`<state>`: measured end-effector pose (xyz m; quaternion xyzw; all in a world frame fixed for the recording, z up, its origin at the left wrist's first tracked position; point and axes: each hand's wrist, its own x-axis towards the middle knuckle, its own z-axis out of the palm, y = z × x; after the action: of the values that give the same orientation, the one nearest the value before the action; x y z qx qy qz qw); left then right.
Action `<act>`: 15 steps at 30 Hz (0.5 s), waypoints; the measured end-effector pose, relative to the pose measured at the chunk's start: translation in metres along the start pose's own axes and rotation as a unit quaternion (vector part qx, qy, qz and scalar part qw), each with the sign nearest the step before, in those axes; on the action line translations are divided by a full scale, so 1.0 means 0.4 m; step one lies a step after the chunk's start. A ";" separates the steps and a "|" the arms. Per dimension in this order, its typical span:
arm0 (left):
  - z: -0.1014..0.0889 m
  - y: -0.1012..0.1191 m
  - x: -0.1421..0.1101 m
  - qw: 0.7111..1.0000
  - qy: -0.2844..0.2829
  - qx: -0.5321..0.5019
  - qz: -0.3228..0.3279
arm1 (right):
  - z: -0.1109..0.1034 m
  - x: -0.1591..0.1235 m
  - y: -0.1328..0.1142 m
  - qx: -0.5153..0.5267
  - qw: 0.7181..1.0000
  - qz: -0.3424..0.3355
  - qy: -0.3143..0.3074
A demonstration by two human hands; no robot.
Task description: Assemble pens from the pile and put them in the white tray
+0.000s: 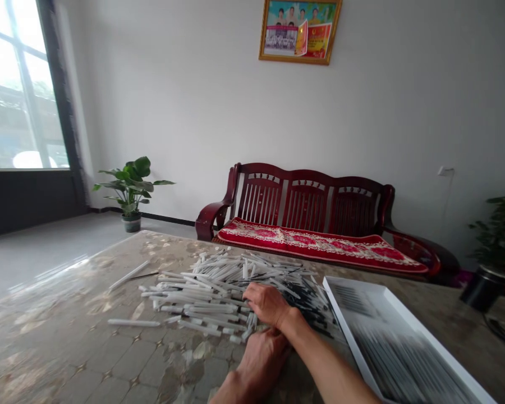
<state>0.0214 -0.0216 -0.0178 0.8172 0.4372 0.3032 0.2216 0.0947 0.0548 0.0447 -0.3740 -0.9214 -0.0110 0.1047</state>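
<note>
Right hand (269, 304) is crossed over the left hand (261, 356), its fingers bent and bunched together at the near side of a messy heap of slim white plastic pen-like tubes (210, 293), can't tell if they're pinching one. Left fingers are mostly hidden below the right wrist, so no idea there. Thin black sticks (311, 306) lie just right of the right fingers, shallow white rectangular tray (437, 349) further right

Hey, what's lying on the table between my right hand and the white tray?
In the head view, a heap of thin sticks, mostly dark, lies between your right hand and the white tray.
</note>
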 end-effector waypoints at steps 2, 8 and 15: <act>-0.003 -0.002 0.002 0.999 0.037 -0.028 -0.029 | -0.025 -0.027 0.013 0.029 0.997 0.025 0.064; -0.021 -0.019 0.025 0.949 0.245 -0.155 -0.125 | -0.085 -0.124 0.051 0.267 0.892 0.114 0.347; 0.010 -0.038 0.034 0.911 0.294 -0.256 -0.136 | -0.081 -0.212 0.035 0.377 0.805 0.185 0.419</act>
<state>0.0212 -0.0026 -0.0261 0.5384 0.4969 0.5985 0.3240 0.1695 0.0032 0.0584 -0.4276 -0.6331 0.2014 0.6130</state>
